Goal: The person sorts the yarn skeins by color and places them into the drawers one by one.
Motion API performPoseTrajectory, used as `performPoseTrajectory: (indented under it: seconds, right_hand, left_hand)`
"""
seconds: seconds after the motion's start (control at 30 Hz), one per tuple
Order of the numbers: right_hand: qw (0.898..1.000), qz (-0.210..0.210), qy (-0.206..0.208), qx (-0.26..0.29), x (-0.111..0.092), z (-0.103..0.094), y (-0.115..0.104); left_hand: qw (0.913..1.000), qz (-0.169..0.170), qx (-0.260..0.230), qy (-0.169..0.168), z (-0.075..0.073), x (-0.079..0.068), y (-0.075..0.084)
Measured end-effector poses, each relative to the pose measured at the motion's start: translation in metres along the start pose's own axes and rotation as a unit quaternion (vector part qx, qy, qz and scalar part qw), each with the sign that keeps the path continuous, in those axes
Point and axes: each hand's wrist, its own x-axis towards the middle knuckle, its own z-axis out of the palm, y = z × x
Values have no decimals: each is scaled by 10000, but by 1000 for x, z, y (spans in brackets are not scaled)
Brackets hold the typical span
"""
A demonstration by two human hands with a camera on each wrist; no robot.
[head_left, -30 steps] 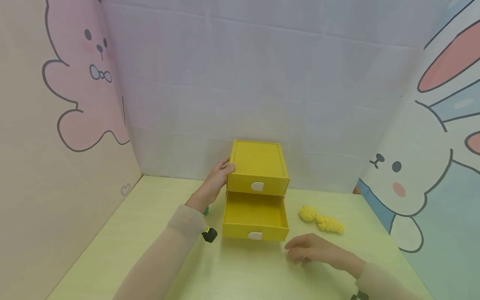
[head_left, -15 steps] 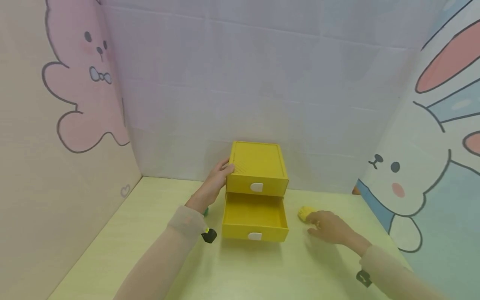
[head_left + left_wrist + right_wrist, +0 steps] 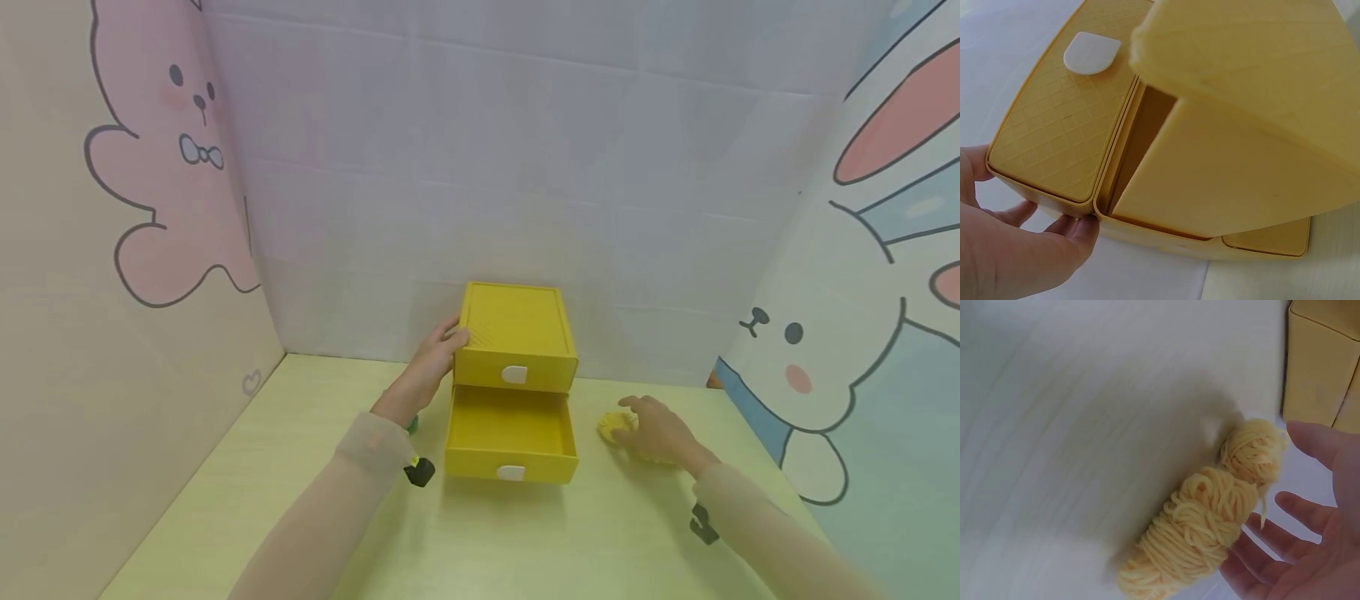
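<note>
A yellow drawer cabinet (image 3: pixel 517 317) stands against the back wall in the head view. Its lower drawer (image 3: pixel 510 462) is pulled out, and the upper one is closed. My left hand (image 3: pixel 420 375) holds the cabinet's left side, thumb on the top edge and fingers along the side. To the right lie a small yellow yarn ball (image 3: pixel 1254 453) and a longer yarn skein (image 3: pixel 1185 537), end to end. My right hand (image 3: pixel 656 429) hovers over them, fingers spread. In the right wrist view its fingertips are right by the skein's edge, with nothing gripped.
A small teal thing (image 3: pixel 413 424) shows partly behind my left wrist. Cartoon-printed side walls and a pale back wall (image 3: pixel 525 167) enclose the light table (image 3: pixel 315 467). The pulled-out drawer juts forward between my two hands.
My right hand has moved from beside the drawer's front corner to the right and back, over the yarn. The left hand and the cabinet stay put.
</note>
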Motion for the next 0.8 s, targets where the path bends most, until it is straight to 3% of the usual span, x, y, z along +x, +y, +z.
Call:
performPoseTrajectory:
  seconds: [0.3,0.8]
  right_hand:
    - [9999,147,-60,66,9,8,-7]
    - [9974,-666,94,257,17,23,-13]
  left_hand:
    - [10000,-12,23,51,0,0,-1]
    - [9999,-12,55,83,0,0,-1]
